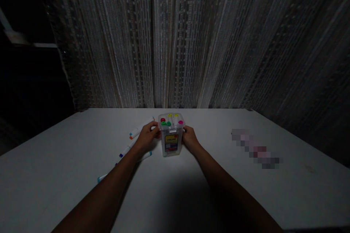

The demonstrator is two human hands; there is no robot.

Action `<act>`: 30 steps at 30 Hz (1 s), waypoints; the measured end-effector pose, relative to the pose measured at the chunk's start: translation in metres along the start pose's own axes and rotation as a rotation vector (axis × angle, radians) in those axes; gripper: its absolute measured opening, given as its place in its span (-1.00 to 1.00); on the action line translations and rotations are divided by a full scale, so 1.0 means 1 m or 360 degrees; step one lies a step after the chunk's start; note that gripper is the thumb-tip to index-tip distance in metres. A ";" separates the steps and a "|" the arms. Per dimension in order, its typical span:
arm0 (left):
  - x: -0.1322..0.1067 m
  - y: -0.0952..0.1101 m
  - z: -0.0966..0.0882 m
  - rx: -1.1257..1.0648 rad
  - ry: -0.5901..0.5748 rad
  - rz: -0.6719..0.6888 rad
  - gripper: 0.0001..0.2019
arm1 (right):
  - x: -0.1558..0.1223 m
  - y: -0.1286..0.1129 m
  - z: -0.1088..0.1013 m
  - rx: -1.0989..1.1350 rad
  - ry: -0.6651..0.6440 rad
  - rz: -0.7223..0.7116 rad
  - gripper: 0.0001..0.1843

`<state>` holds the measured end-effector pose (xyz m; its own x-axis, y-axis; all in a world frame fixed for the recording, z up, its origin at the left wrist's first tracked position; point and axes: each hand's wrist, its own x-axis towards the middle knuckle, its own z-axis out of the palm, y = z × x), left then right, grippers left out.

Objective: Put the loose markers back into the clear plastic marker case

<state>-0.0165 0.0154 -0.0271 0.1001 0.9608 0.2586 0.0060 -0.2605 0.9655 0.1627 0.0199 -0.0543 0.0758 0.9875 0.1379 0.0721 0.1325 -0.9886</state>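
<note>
A clear plastic marker box (171, 149) stands upright on the white table, with a yellow and dark label on its front. Inside it, several markers show red, green, yellow and pink ends near the top. My left hand (148, 137) is at the box's left side, its fingers curled against the upper edge. On the right side, my right hand (190, 138) grips the wall, its fingertips partly hidden behind the box. Loose white markers lie by my left arm, among them a purple-ended marker (126, 150), a teal-ended marker (145, 156) and another marker (143, 125) behind my left hand.
On the right of the table (218, 200) lies a long pixelated object (254, 149) that I cannot make out. A patterned string curtain (175, 43) hangs behind the table's far edge. Another teal-ended marker (101, 178) lies nearer, partly covered by my left forearm. The room is dim.
</note>
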 end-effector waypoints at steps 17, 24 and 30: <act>-0.002 0.003 0.001 0.0045 -0.0035 0.0045 -0.82 | -0.001 0.000 0.001 -0.0076 -0.0001 -0.0015 -0.73; -0.001 0.003 0.000 0.0097 0.0050 0.0064 -0.88 | 0.002 0.006 0.000 -0.0123 0.0022 -0.0054 -0.74; -0.001 -0.002 -0.001 0.0037 -0.0021 0.0056 -0.88 | 0.001 0.004 0.000 -0.0089 0.0005 -0.0062 -0.74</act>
<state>-0.0175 0.0148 -0.0290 0.1136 0.9497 0.2919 0.0253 -0.2965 0.9547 0.1631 0.0214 -0.0578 0.0748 0.9815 0.1761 0.1303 0.1655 -0.9776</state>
